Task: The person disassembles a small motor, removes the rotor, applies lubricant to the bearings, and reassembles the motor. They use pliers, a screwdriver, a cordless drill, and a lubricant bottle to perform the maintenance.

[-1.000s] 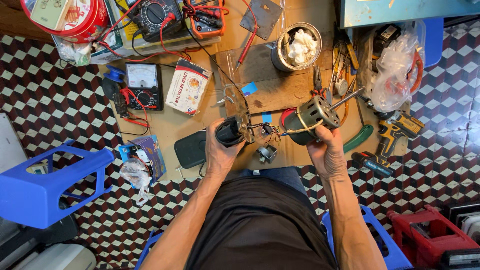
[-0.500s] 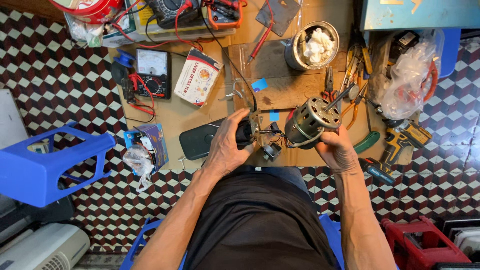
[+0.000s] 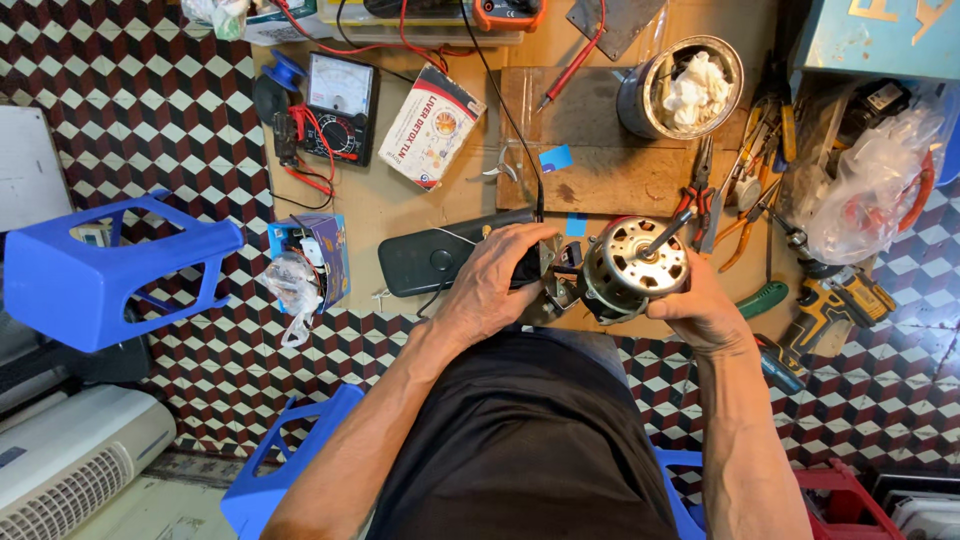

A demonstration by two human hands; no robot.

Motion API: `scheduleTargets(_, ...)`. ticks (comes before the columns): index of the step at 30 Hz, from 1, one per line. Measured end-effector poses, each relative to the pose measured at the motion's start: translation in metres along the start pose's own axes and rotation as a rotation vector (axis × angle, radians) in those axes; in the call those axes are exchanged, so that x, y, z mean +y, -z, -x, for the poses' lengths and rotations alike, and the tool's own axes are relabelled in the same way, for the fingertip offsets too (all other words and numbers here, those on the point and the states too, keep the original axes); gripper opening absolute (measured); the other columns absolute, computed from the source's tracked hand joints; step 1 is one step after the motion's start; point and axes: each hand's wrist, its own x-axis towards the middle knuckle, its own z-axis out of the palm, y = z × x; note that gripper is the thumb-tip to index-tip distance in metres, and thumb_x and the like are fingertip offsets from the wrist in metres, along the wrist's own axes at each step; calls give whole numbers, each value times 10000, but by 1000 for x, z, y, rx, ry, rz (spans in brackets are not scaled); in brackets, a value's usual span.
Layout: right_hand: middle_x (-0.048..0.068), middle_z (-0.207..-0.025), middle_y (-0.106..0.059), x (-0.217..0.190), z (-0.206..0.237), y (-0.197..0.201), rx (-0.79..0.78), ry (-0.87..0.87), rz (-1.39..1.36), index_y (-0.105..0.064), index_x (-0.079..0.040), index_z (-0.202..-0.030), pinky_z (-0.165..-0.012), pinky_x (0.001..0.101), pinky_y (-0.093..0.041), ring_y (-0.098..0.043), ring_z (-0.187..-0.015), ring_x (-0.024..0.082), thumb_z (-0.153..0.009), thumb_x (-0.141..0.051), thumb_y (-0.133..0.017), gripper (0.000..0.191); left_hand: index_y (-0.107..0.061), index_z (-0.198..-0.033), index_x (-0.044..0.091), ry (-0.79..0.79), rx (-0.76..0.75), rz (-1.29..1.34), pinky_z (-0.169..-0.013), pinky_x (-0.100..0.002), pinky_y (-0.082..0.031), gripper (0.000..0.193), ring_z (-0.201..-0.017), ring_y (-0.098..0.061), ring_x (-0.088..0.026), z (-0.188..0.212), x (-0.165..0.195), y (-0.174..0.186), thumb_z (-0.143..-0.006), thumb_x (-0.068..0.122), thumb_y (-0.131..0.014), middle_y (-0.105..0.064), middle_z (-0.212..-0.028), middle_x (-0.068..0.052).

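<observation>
Motor (image 3: 634, 268) dropped lower toward lap; right hand (image 3: 700, 305) fingers gripping it, left hand (image 3: 492, 280) clasping black part beside it. Next: steady reconnect, probably.

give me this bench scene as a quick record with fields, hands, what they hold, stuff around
left hand: laid over a black part beside the motor
right hand: grips the motor, shaft pointing up
surface: cardboard sheet on a checkered floor
ahead: wooden board, metal pot with white rags
left side: meter, small box, blue stool
right side: pliers, drill, plastic bag
</observation>
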Motion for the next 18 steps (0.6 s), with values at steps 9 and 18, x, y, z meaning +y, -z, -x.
scheduleTargets(9, 45, -1310, -662, -19, -13, -29, -41, -54, 198, -531, 4, -1457, -1130, 321, -412, -595, -1234, 184, -431, -145, -957, 1121, -559, -1403, 142, 77, -68, 26, -1126, -456, -432, 632, -1312, -571, -325, -7, 1, 8, -825, 184, -810, -636, -1351, -136)
scheduleTargets(18, 39, -1302, -647, -28, -26, -28, -101, -122, 319, -502, -7, -1492, -1107, 310, -408, -582, -1228, 172, -440, -125, -960, 1154, -550, -1424, 157, 43, -100, 41, -1116, -496, -395, 688, -1292, -585, -325, -8, -9, 12, -805, 240, -837, -658, -1329, -142)
